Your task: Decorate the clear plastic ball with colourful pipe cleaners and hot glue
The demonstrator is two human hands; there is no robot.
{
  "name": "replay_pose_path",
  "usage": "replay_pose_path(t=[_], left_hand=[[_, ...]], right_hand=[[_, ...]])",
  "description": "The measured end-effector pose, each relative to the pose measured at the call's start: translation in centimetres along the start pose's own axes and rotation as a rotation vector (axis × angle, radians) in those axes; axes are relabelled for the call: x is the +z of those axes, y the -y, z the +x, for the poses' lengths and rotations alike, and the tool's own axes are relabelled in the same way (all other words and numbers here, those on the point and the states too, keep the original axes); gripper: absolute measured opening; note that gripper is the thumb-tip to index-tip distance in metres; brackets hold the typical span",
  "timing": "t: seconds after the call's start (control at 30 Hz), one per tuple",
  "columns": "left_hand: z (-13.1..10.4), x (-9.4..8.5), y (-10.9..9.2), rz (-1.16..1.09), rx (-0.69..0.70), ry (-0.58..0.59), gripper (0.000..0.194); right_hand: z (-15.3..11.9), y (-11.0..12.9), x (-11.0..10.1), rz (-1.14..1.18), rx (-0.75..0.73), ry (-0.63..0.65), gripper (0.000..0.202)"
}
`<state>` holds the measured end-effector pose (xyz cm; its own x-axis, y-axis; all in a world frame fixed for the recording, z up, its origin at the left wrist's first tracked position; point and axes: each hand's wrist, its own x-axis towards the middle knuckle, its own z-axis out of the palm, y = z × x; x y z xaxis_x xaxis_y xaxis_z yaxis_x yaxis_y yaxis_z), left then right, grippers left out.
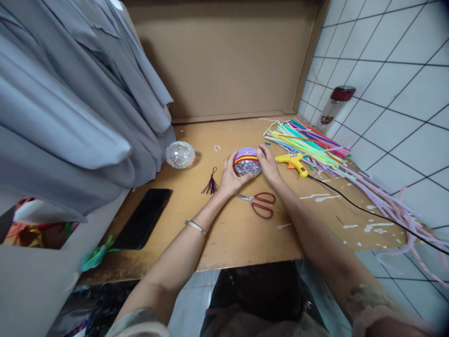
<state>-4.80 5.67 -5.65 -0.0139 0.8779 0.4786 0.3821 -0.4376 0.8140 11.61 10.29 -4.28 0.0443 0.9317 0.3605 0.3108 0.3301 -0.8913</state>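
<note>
Between my two hands is a clear ball [247, 167] with a purple top and red and yellow bands round its middle. My left hand [231, 175] cups its left side, thumb along the lower front. On the other side my right hand [268, 164] presses its fingers to the ball's upper right. Just below lie red-handled scissors [261, 204], blades pointing left. A dark tassel [211, 184] rests left of my left hand. The yellow glue gun [293, 163] lies on its side close to my right hand.
A second clear ball [180, 155] sits near the grey cloth [140, 103]. A black phone [143, 219] lies at the left. Colourful pipe cleaners [308, 142] are piled at the right, before a bottle [333, 110]. The glue gun's cord [368, 208] crosses the tabletop's right side.
</note>
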Motion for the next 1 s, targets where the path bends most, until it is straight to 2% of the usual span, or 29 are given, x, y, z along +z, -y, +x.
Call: replay_pose_path(t=[0.17,0.27,0.4,0.57,0.73,0.8,0.9,1.0], left_hand=[[-0.1,-0.1,0.0,-0.020,0.005,0.002,0.098],[-0.2,-0.1,0.1,-0.051,0.014,0.016,0.092],[-0.3,0.1,0.6,-0.103,0.014,0.031,0.088],[-0.3,0.2,1.0,-0.066,0.041,-0.004,0.094],[-0.4,0.0,0.6,0.009,0.109,0.017,0.082],[-0.4,-0.1,0.5,0.012,0.115,0.022,0.077],[-0.4,-0.1,0.4,0.032,0.109,0.007,0.082],[-0.4,-0.1,0.4,0.064,0.140,0.011,0.083]], right_hand=[[-1.2,1.7,-0.6,-0.292,-0.289,-0.021,0.074],[-2.0,2.6,-0.6,-0.444,-0.371,0.011,0.071],[-2.5,3.1,-0.2,-0.508,-0.382,0.127,0.059],[-2.8,3.6,0.0,-0.511,-0.361,0.049,0.066],[-3.2,4.1,0.2,-0.572,-0.315,0.117,0.059],[-3.2,4.1,0.2,-0.565,-0.317,0.103,0.060],[-3.2,3.9,0.3,-0.534,-0.337,0.042,0.063],[-3.2,3.7,0.3,-0.532,-0.340,0.072,0.060]])
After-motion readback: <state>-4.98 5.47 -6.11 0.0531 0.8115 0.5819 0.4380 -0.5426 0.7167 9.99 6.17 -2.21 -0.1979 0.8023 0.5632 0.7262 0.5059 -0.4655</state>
